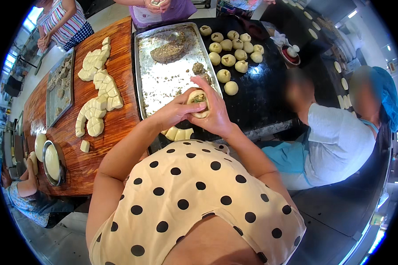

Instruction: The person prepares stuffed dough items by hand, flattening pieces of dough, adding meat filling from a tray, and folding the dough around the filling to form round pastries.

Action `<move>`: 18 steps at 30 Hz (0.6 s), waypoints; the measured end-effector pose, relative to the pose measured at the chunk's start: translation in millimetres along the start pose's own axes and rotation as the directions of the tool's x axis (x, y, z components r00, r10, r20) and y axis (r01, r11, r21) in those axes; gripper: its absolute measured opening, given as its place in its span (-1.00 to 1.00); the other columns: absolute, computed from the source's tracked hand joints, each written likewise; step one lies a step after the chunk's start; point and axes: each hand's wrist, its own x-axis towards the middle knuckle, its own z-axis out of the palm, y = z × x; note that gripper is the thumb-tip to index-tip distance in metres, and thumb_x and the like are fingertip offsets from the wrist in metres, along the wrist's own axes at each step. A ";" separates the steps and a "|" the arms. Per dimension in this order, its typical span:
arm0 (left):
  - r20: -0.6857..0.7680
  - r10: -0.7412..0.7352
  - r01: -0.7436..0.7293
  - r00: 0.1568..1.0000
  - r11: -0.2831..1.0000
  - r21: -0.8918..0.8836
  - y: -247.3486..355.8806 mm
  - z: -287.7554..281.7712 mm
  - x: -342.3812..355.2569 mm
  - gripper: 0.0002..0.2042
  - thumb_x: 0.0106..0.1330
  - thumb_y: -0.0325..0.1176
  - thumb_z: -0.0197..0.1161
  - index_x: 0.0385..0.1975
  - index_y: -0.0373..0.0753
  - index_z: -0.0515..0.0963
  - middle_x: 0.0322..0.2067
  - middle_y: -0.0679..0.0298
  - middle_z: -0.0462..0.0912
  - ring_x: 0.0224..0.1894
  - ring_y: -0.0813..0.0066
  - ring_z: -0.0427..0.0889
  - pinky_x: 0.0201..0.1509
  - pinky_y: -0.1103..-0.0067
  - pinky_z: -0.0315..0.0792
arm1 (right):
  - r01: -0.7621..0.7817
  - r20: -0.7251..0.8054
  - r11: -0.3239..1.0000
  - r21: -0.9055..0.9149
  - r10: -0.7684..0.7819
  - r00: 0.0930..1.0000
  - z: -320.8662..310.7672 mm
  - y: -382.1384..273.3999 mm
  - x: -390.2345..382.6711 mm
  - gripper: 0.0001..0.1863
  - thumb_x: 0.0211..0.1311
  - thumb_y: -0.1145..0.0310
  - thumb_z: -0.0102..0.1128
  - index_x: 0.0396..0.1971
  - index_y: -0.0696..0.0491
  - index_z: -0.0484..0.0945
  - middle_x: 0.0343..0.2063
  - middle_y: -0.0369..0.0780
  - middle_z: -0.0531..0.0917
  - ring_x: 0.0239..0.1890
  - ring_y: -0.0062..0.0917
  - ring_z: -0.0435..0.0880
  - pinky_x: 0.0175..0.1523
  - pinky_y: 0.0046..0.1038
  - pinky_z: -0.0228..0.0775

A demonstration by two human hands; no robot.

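Between my two hands is a round of pale dough [200,114], its top uncovered so that a brown and green filling shows. My left hand [176,108] closes round its left side, with the thumb laid over the filling. From the right, my right hand [216,115] cups the dough, fingers pointing up and away from me. Both hands are over the near right part of a metal tray [142,66]. On that tray lie a large mound of brown filling [168,52], a small ball of filling [198,68] and scattered crumbs.
Several shaped dough balls [240,54] sit on the black surface to the right. Cut dough pieces [108,90] lie on the wooden table [119,39], with a second tray [53,104] and a metal bowl [53,162] of dough. Co-workers stand around; one [336,141] is close at right.
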 end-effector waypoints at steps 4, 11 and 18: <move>0.018 0.009 -0.010 1.000 0.997 0.083 5.7 4.3 3.3 -0.43 0.44 -0.27 0.22 0.35 -0.30 0.18 0.11 0.21 0.47 0.15 0.47 0.50 0.23 0.53 0.41 | 0.145 -0.131 0.978 -0.151 -0.166 0.977 14.1 11.8 -6.3 -0.17 -0.24 0.37 0.55 0.17 0.14 0.43 0.05 -0.07 0.61 0.11 -0.10 0.59 0.24 -0.19 0.43; 0.051 -0.102 0.089 0.994 0.975 0.203 12.9 -2.0 1.2 -0.48 0.43 -0.21 0.24 0.27 -0.31 0.26 0.05 0.22 0.50 0.07 0.50 0.56 0.08 0.55 0.51 | 0.006 0.154 0.998 0.066 -0.016 0.988 -9.4 -2.0 1.0 0.05 -0.18 0.33 0.56 0.38 0.11 0.15 0.08 -0.12 0.59 0.21 -0.17 0.51 0.36 -0.13 0.27; -0.095 0.049 -0.071 0.994 0.965 -0.253 -25.6 0.4 3.4 -0.55 0.39 -0.23 0.27 0.18 -0.26 0.35 0.04 0.24 0.53 0.03 0.46 0.59 0.13 0.49 0.49 | -0.046 -0.057 0.993 0.104 0.052 0.997 21.8 10.8 -10.5 -0.08 -0.19 0.42 0.51 0.29 0.08 0.29 0.04 -0.10 0.62 0.20 -0.09 0.52 0.31 -0.16 0.35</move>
